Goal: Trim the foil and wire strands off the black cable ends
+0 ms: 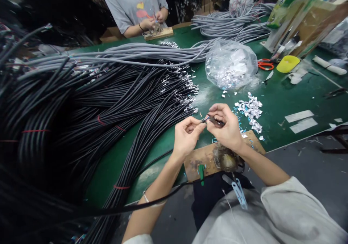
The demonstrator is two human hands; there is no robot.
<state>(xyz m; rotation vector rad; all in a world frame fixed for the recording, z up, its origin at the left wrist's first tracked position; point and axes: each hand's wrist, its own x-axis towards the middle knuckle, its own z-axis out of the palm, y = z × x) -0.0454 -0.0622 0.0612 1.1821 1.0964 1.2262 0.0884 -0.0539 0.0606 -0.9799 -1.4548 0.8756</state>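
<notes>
My left hand (187,133) is closed in a pinch on the end of a black cable (203,121), where thin coloured wires show at the tip. Close against it, my right hand (224,126) is closed around a small dark hand tool (216,121); its exact kind is mostly hidden by the fingers. The tool's tip meets the wires between both hands. Under my wrists lies a wooden board (199,157) carrying a worn metal fixture (227,157). A small pile of foil scraps and blue bits (251,110) lies beyond my right hand.
Bundled black cables (136,102) with stripped ends fill the left side. Grey cables (130,52) cross behind them. A clear plastic bag (231,64) of foil scraps, orange-handled scissors (265,64) and a yellow scoop-like piece (288,63) stand farther right. Another person (138,8) works opposite.
</notes>
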